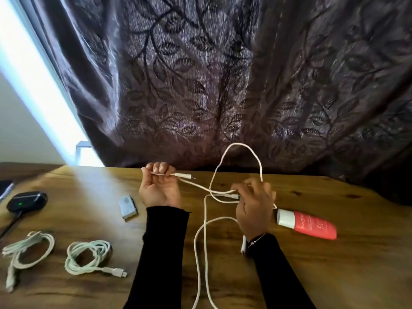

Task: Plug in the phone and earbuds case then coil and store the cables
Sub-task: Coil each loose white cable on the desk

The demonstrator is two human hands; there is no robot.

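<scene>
Step in hand: coiling the loose white cable (206,230) above the desk (334,275). Left hand (159,188) has fingers curled, pinching one plug end. Right hand (254,204) fingers part-curled, gathering a raised loop. Next move, by judgement: wind further loops evenly. Two coiled cables (89,257) lie near left.

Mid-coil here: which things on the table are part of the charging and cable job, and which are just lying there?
Job: white cable gripped by left hand and right hand; two coiled cables; earbuds case on its lead, light green.

Lying about: red tube; small grey box.
</scene>
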